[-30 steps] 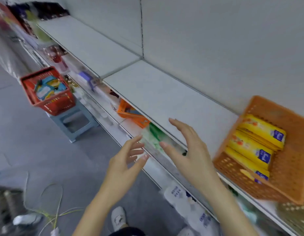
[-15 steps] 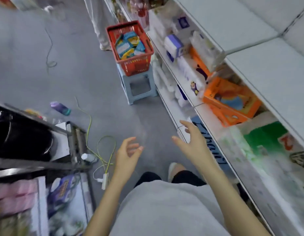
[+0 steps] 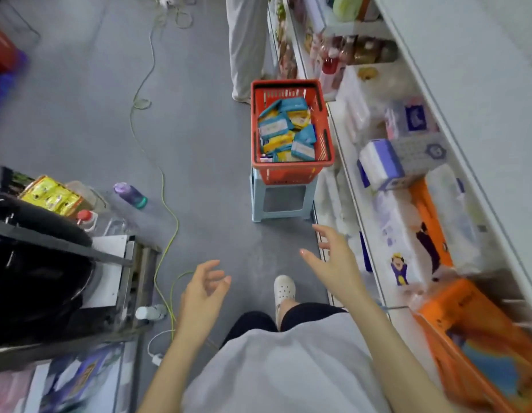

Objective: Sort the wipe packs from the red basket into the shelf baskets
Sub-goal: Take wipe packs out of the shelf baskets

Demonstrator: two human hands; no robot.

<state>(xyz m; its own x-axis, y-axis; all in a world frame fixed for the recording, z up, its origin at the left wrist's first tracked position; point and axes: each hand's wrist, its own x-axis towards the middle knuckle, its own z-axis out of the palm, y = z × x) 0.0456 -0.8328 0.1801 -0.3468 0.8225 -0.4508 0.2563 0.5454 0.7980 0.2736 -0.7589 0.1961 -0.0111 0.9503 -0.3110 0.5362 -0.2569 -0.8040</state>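
A red basket (image 3: 289, 172) stands on a pale blue stool (image 3: 282, 201) in the aisle ahead, beside the shelves. Several blue and yellow wipe packs (image 3: 285, 132) lie jumbled inside it. My left hand (image 3: 202, 293) hangs in front of me, empty, with its fingers loosely spread. My right hand (image 3: 333, 263) is raised a little farther forward, also empty with fingers apart, well short of the stool. An orange shelf basket (image 3: 479, 344) sits on the lower shelf at my right.
White shelves (image 3: 455, 93) with tissue packs and bottles run along the right. Another person's legs (image 3: 247, 46) stand just behind the basket. A yellow-green cable (image 3: 162, 180) and a purple bottle (image 3: 130, 195) lie on the grey floor. A dark cart (image 3: 50, 263) is at my left.
My view has swung from the upper shelf and its orange basket down the aisle toward the red basket, which is now nearer. Both hands stay empty and have dropped lower.
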